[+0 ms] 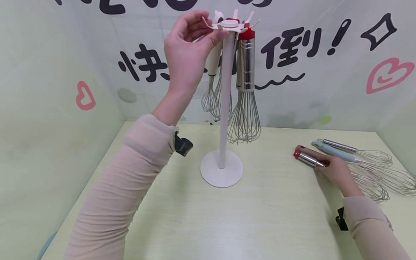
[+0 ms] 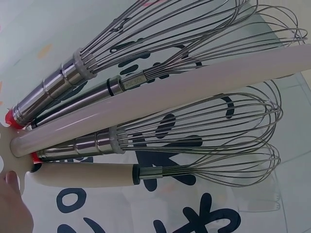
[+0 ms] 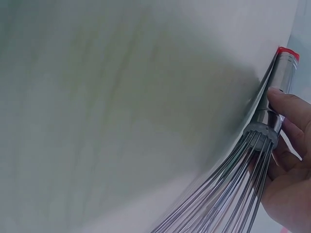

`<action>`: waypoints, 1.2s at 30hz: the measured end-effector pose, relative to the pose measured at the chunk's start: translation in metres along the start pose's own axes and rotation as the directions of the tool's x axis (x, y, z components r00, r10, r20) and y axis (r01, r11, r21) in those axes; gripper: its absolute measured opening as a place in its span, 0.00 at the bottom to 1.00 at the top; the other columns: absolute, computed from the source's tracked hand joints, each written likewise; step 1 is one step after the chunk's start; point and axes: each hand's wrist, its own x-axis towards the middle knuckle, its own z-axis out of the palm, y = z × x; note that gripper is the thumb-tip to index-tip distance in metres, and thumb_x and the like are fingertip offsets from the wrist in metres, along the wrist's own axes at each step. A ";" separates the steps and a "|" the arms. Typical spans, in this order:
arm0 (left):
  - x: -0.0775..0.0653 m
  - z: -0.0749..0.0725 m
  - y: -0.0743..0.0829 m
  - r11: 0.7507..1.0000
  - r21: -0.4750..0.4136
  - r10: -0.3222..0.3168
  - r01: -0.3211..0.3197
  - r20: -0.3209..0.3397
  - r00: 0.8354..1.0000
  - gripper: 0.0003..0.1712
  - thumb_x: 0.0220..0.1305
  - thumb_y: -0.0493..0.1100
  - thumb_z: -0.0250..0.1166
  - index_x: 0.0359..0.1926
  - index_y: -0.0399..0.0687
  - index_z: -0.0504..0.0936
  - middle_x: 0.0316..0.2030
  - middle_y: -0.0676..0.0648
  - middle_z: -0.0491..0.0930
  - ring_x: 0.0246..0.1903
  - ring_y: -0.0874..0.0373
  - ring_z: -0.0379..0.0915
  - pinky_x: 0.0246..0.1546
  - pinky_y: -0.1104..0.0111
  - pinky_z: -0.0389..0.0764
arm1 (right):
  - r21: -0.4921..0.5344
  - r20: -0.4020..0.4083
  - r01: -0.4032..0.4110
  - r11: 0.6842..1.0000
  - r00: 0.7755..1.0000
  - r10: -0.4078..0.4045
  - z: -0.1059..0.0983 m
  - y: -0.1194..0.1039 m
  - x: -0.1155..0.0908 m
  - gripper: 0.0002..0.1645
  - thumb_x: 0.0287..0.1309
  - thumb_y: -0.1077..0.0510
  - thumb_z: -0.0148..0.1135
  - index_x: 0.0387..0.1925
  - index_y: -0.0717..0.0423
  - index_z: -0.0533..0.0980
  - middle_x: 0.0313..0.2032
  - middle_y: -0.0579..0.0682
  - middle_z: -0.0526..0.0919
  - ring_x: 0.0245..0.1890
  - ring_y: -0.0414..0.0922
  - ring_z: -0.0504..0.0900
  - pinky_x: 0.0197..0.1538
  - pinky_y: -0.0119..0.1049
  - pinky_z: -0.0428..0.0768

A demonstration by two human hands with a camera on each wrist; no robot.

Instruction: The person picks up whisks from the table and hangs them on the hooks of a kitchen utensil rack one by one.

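My left hand [image 1: 188, 50] pinches the hooked top [image 1: 230, 25] of a white stand between thumb and fingers. From its hooks hang several balloon whisks: a large steel one with a red end [image 1: 247, 61], a white-handled one [image 2: 87, 174], a black-handled one [image 2: 73, 104] and another steel-handled one [image 2: 80, 148]. Over on the right, my right hand [image 1: 338, 174] grips the steel handle of a red-ended whisk [image 3: 267, 107], low at the table. Its wires run back beneath the wrist, mixed in the head view with those of the neighbouring whisks.
Beside the right hand lie a light blue-handled whisk [image 1: 337, 150] and a thin steel-handled whisk [image 1: 341, 145]. The stand's round base [image 1: 209, 171] rests on the pale table [image 1: 252, 226]. A printed cloth [image 1: 142, 103] forms the back and sides.
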 end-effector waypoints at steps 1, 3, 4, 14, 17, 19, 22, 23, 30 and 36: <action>-0.001 0.000 0.001 1.000 0.002 0.001 -0.001 -0.003 1.000 0.25 0.48 0.29 0.72 0.50 0.31 0.76 0.34 0.52 0.77 0.39 0.61 0.77 0.51 0.76 0.82 | -0.001 0.001 0.003 1.000 1.000 -0.003 0.000 0.000 0.000 0.25 0.54 0.62 0.64 0.51 0.75 0.72 0.41 0.74 0.79 0.34 0.58 0.77 0.32 0.37 0.73; -0.002 0.000 0.002 1.000 0.005 0.004 -0.004 -0.012 1.000 0.26 0.48 0.30 0.72 0.50 0.31 0.76 0.34 0.52 0.77 0.38 0.62 0.77 0.51 0.76 0.81 | -0.002 0.007 0.004 1.000 1.000 -0.004 -0.001 -0.001 0.000 0.26 0.54 0.62 0.64 0.51 0.75 0.72 0.41 0.74 0.79 0.34 0.58 0.77 0.32 0.38 0.74; -0.003 0.000 0.002 1.000 0.005 0.004 -0.004 -0.016 1.000 0.26 0.47 0.30 0.72 0.49 0.31 0.76 0.34 0.53 0.77 0.38 0.62 0.77 0.51 0.77 0.81 | -0.004 0.010 0.005 1.000 1.000 -0.005 -0.001 -0.001 0.000 0.25 0.54 0.62 0.64 0.51 0.75 0.72 0.41 0.74 0.79 0.34 0.58 0.77 0.33 0.39 0.75; -0.007 0.003 0.005 0.999 0.034 0.004 -0.003 -0.044 0.999 0.25 0.47 0.30 0.73 0.49 0.32 0.77 0.33 0.52 0.77 0.38 0.62 0.77 0.51 0.78 0.81 | -0.003 0.023 0.000 1.000 1.000 0.001 -0.001 0.002 -0.001 0.24 0.53 0.62 0.65 0.50 0.74 0.73 0.41 0.73 0.79 0.34 0.58 0.78 0.33 0.40 0.76; -0.009 0.004 0.006 0.999 0.035 0.010 -0.009 -0.041 0.999 0.25 0.47 0.30 0.73 0.48 0.32 0.77 0.33 0.52 0.76 0.37 0.62 0.76 0.51 0.78 0.82 | -0.005 0.016 0.000 1.000 1.000 0.000 0.000 0.003 -0.001 0.25 0.53 0.62 0.65 0.50 0.74 0.73 0.42 0.74 0.79 0.36 0.60 0.78 0.36 0.47 0.78; -0.009 0.004 0.006 0.999 0.037 0.014 -0.013 -0.036 0.999 0.25 0.46 0.30 0.73 0.48 0.32 0.77 0.32 0.53 0.76 0.37 0.63 0.76 0.51 0.78 0.82 | -0.005 0.016 -0.003 1.000 1.000 0.003 0.000 0.003 -0.001 0.25 0.54 0.62 0.65 0.51 0.73 0.73 0.43 0.75 0.78 0.37 0.61 0.78 0.37 0.50 0.78; -0.007 0.003 0.005 0.999 0.043 0.025 -0.024 -0.020 1.000 0.25 0.46 0.30 0.73 0.48 0.32 0.76 0.32 0.53 0.76 0.37 0.63 0.76 0.51 0.78 0.81 | -0.010 0.019 -0.005 1.000 1.000 0.005 -0.001 0.002 -0.002 0.25 0.54 0.61 0.65 0.51 0.73 0.73 0.44 0.75 0.78 0.37 0.62 0.78 0.37 0.51 0.78; -0.007 0.002 0.005 0.999 0.041 0.030 -0.029 -0.012 0.999 0.25 0.46 0.30 0.73 0.48 0.32 0.76 0.33 0.53 0.76 0.37 0.62 0.76 0.51 0.78 0.81 | -0.011 0.019 -0.005 1.000 1.000 0.005 -0.001 0.002 -0.002 0.25 0.54 0.61 0.65 0.51 0.73 0.73 0.44 0.75 0.78 0.37 0.62 0.78 0.37 0.50 0.78; -0.001 -0.007 0.000 0.997 0.030 0.072 -0.073 0.029 0.997 0.26 0.48 0.28 0.71 0.51 0.31 0.77 0.39 0.46 0.79 0.44 0.56 0.77 0.54 0.75 0.81 | -0.014 0.017 0.012 1.000 1.000 -0.012 -0.004 0.001 -0.003 0.28 0.55 0.61 0.65 0.54 0.74 0.72 0.42 0.74 0.79 0.35 0.57 0.77 0.33 0.37 0.74; 0.005 -0.016 -0.005 0.988 0.127 0.085 -0.086 0.014 0.996 0.29 0.50 0.32 0.72 0.54 0.33 0.76 0.51 0.41 0.77 0.51 0.57 0.75 0.56 0.77 0.79 | -0.023 0.000 0.050 0.998 0.999 -0.050 -0.006 0.001 -0.003 0.27 0.54 0.62 0.64 0.53 0.75 0.72 0.37 0.70 0.81 0.32 0.54 0.77 0.33 0.37 0.75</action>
